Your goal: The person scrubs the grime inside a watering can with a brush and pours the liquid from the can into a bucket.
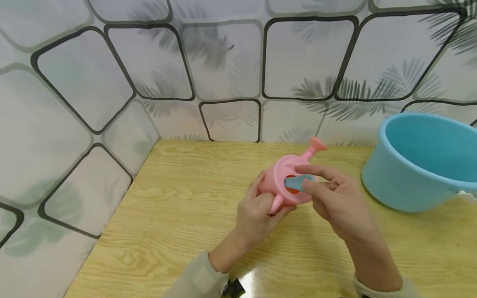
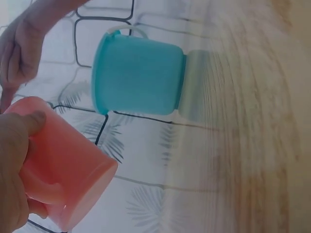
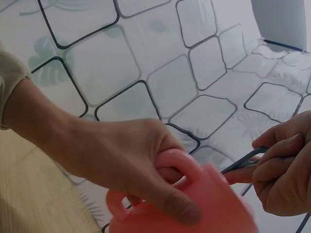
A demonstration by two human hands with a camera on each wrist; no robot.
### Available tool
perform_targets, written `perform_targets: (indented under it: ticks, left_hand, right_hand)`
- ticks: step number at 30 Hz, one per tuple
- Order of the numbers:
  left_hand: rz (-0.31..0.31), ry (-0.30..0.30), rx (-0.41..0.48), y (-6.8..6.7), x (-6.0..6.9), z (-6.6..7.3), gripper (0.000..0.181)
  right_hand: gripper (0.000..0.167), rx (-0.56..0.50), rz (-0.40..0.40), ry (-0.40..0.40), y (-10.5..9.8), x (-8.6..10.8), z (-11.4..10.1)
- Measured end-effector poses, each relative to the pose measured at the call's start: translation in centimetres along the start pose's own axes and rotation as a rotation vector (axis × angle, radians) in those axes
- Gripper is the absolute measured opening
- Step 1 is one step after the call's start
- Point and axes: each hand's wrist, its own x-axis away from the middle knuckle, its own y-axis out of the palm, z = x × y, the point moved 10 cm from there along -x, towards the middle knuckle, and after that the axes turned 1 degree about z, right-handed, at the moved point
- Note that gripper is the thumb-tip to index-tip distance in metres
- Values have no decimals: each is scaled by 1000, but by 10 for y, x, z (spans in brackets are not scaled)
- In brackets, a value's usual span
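Right hand (image 1: 340,199); can spout (image 1: 314,148) away, rightward

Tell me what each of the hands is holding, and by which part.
The left hand grips the pink watering can by its handle and side; the right hand pinches the small blue piece by its outer end.
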Motion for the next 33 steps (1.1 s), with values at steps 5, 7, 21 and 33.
perform_targets:
  ticks: [5, 7, 21, 33]
  left_hand:
    - [6, 4, 1, -1, -2, 0, 52]
    - [0, -16, 16, -1, -2, -3, 51]
    - [-21, -38, 13, 2, 0, -6, 52]
    - [-25, -44, -9, 2, 1, -6, 53]
  right_hand:
    - [24, -42, -12, 3, 0, -1, 3]
    - [23, -73, 4, -31, -5, 2, -2]
    - [28, -142, 6, -75, -12, 1, -5]
    - [28, -83, -5, -144, -11, -6, -10]
